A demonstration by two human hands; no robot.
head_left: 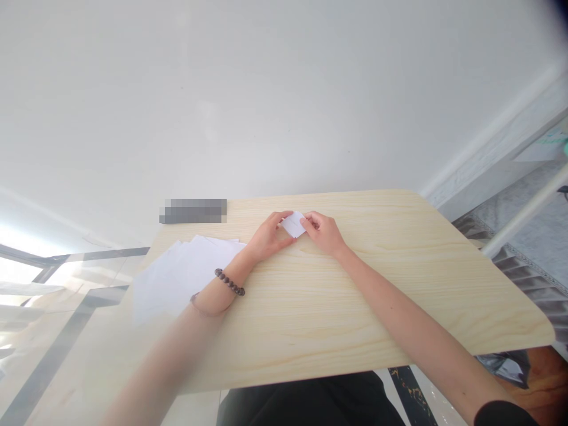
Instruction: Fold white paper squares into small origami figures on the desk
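A small folded piece of white paper (pixel 293 225) is held between my two hands, over the far middle of the wooden table. My left hand (pixel 268 236) grips its left side, with the thumb at the lower corner and the fingers at the upper edge. On the right, my right hand (pixel 323 232) pinches the paper's right corner between thumb and curled fingers. A dark beaded bracelet (pixel 229 282) circles my left wrist. Several white sheets (pixel 177 275) lie spread and overlapping on the table, left of and partly behind my left forearm.
The pale wooden table (pixel 399 266) has rounded corners and backs onto a white wall (pixel 284 106). A blurred-out dark grey block (pixel 193 211) sits at its far left corner. A pale rail (pixel 526 210) and stairs (pixel 517 266) stand beyond the right edge.
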